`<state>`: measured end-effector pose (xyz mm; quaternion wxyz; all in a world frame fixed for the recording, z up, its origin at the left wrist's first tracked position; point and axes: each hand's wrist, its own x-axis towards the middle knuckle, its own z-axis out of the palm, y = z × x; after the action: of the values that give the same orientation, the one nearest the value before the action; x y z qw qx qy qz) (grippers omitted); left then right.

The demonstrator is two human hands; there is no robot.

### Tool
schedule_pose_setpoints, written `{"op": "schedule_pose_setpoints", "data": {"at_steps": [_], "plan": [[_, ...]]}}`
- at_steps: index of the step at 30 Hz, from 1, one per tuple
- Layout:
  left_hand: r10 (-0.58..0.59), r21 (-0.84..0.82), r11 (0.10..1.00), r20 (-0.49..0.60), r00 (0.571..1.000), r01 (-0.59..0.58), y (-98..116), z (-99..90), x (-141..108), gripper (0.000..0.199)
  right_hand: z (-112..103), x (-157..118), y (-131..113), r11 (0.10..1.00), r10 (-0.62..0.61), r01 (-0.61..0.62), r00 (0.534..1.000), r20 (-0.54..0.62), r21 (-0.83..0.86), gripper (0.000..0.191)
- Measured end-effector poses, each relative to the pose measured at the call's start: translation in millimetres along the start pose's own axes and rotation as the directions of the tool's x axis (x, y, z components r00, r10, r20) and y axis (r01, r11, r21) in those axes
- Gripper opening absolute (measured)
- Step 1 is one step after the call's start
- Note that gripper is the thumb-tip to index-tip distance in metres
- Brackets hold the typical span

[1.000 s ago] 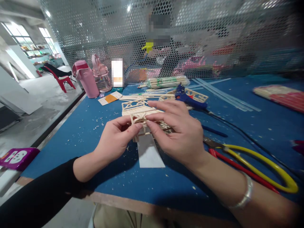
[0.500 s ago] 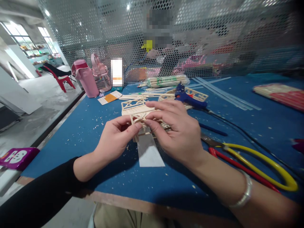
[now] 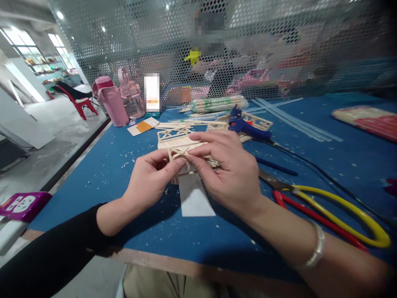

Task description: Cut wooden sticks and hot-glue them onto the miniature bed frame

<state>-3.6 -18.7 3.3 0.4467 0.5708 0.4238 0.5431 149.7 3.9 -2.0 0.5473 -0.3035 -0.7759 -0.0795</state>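
Near the middle of the blue table, a small wooden stick frame [image 3: 179,152] with crossed pieces is pinched between both hands. My left hand [image 3: 151,174] grips its left side with thumb and forefinger. Closed on its right part is my right hand [image 3: 228,169], fingertips on the crossed sticks and partly hiding them. Behind the frame lies a stick-built platform [image 3: 173,142] with a latticed rail [image 3: 170,135]. A white card [image 3: 195,198] extends toward me from under the hands.
Scissors [image 3: 285,187] with yellow and red handles lie right of my right hand. A blue glue gun [image 3: 249,129] with a black cord rests behind it. Pink bottles [image 3: 113,105], an orange-white card [image 3: 143,126] and bagged sticks [image 3: 218,103] stand or lie farther back.
The stick frame has tilted slightly, showing its crossed pieces more plainly. Both hands keep their pinch, with my right hand shifted very slightly left.
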Motion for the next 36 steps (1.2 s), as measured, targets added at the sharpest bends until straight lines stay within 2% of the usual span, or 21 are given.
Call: {"op": "schedule_pose_setpoints", "data": {"at_steps": [12,23,33,36], "plan": [[-0.025,-0.001,1.000,-0.085,0.996,0.025,-0.3,1.7,-0.3,0.008,-0.9,-0.4,0.0,0.998,-0.056,0.055,0.998,0.022,0.012,0.012],[-0.018,-0.010,1.000,-0.076,0.997,0.017,-0.7,1.4,0.1,0.009,0.6,-0.1,-2.3,0.999,-0.032,0.033,0.999,0.018,-0.012,0.008],[-0.088,-0.172,0.982,-0.049,0.995,0.078,-7.4,-0.1,0.3,0.016,3.5,-0.8,-1.2,1.000,-0.005,0.005,1.000,0.012,-0.014,0.009],[-0.087,-0.170,0.982,-0.051,0.995,0.077,-8.3,0.4,0.5,0.016,4.1,-0.2,-0.2,0.999,-0.012,0.013,1.000,0.019,-0.032,0.009]]}}
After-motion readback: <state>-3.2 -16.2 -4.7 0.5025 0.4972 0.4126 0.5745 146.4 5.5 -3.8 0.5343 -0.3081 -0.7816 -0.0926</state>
